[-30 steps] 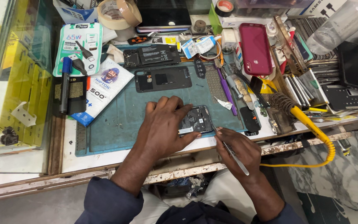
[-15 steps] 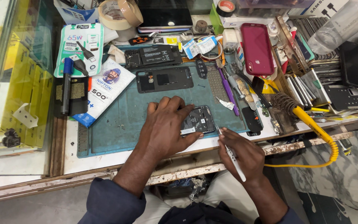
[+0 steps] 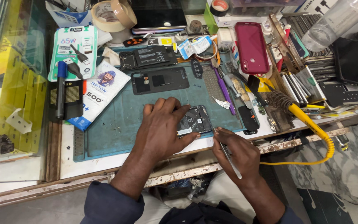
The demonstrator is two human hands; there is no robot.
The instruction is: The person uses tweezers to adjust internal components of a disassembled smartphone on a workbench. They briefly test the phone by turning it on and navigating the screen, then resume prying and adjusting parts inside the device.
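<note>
- Lower right of centre: right hand point(image 3: 235, 151) clenched around thin metal tweezers point(image 3: 228, 154), tip angled up-left toward the opened phone, just beside its right edge.
- Centre: left hand point(image 3: 162, 128) spread flat, pressing down on opened phone point(image 3: 196, 120); fingers cover its left half, thumb along its lower edge. Not a closed grasp, just pinning.
- Phone lying flat at near edge of teal work mat point(image 3: 112, 124), internals up.
- Right of mat: soldering iron point(image 3: 299, 114) with yellow handle and coiled yellow cord.
- Above hands, on mat: dark back cover point(image 3: 160, 80), then another dark phone body point(image 3: 148, 57) further up.
- Left of mat: white-blue packet point(image 3: 98, 93), black marker point(image 3: 61, 89).
- Upper right of centre: red phone point(image 3: 251, 47).
- Upper left: roll of tape point(image 3: 112, 15), green-white charger pack point(image 3: 73, 47).
</note>
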